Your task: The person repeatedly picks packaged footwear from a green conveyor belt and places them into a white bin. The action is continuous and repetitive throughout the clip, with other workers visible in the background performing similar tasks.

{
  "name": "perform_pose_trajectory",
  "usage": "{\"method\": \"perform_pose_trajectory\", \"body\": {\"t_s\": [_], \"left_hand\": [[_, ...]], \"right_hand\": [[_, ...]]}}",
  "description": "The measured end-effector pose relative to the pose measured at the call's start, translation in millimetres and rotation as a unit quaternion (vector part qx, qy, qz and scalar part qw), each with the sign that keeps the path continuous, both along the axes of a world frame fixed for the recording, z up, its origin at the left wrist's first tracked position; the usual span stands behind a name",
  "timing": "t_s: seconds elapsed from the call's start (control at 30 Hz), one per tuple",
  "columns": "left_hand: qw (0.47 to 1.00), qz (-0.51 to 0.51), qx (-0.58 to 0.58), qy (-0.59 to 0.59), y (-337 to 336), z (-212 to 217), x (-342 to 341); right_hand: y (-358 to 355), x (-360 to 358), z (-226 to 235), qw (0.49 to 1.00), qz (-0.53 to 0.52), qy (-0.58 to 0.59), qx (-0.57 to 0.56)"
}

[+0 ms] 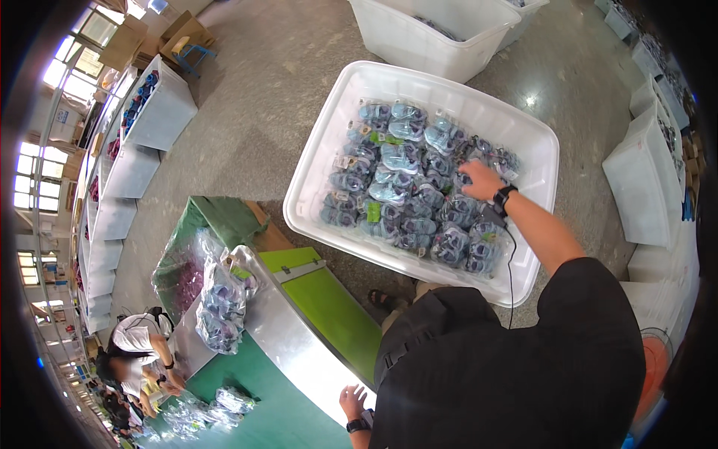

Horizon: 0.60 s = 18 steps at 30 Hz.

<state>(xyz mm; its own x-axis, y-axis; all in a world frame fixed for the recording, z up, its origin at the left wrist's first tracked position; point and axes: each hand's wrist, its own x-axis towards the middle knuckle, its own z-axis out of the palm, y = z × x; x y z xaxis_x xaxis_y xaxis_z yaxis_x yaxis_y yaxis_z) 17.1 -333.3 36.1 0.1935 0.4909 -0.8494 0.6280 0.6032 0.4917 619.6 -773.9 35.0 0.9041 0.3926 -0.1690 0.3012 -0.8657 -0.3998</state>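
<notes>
Factory floor: right hand [481, 179] spreading onto bagged sandals [404, 179] at bin [329, 127] far-right edge; pinch one pack only, left hand [351, 402] grip unclear

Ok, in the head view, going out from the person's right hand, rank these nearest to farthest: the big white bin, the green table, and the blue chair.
1. The big white bin: the right hand reaches into it, among the packed shoes.
2. The green table: lower left, near the left hand.
3. The blue chair: far upper left, by the cardboard boxes.
</notes>
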Motion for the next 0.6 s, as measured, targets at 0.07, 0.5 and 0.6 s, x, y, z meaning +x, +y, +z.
{"method": "perform_pose_trajectory", "body": {"t_s": [0.07,0.5,0.6], "left_hand": [[1.000,0.012,-0.002,0.001,-3.6,-5.1,-8.0],[1.000,0.026,0.011,-0.012,41.5,-30.7,-16.8],[0.997,0.053,0.032,-0.038,58.4,-35.2,-25.7]], "right_hand": [[14.2,-35.6,-11.5,0.997,0.016,0.073,-0.016],[-22.2,-190.9,-119.3,0.963,0.085,0.254,0.030],[-6.7,-193.9,-92.7,0.896,-0.113,0.420,0.094]]}}
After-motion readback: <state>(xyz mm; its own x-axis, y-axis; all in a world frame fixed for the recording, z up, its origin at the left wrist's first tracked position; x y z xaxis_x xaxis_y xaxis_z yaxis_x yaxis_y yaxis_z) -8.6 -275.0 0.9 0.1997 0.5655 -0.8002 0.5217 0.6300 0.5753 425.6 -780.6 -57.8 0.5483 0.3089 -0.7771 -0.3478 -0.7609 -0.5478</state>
